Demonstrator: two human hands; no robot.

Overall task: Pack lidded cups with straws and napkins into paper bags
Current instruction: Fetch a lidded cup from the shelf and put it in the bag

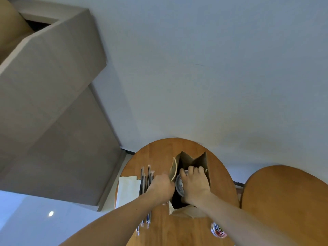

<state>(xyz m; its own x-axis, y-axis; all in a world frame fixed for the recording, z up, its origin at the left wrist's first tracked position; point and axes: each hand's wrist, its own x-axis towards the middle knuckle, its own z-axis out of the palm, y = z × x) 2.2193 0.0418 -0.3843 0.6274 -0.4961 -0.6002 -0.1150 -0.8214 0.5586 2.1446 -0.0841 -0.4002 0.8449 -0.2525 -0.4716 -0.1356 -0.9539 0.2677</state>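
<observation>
A brown paper bag [198,161] stands open on the round wooden table [158,153]. My right hand [194,183] grips a clear lidded cup [179,184] from above, down inside the bag's mouth. My left hand [162,186] pinches the bag's left rim and holds it apart. Left of the bag lie several black wrapped straws [145,176] and a stack of white napkins [128,189]. Most of the cup is hidden by my right hand and the bag.
A small clear tub of coloured paper clips [218,229] sits at the table's near right. A second wooden table [287,197] stands to the right. A grey wall block [53,103] rises on the left, and a white wall is behind.
</observation>
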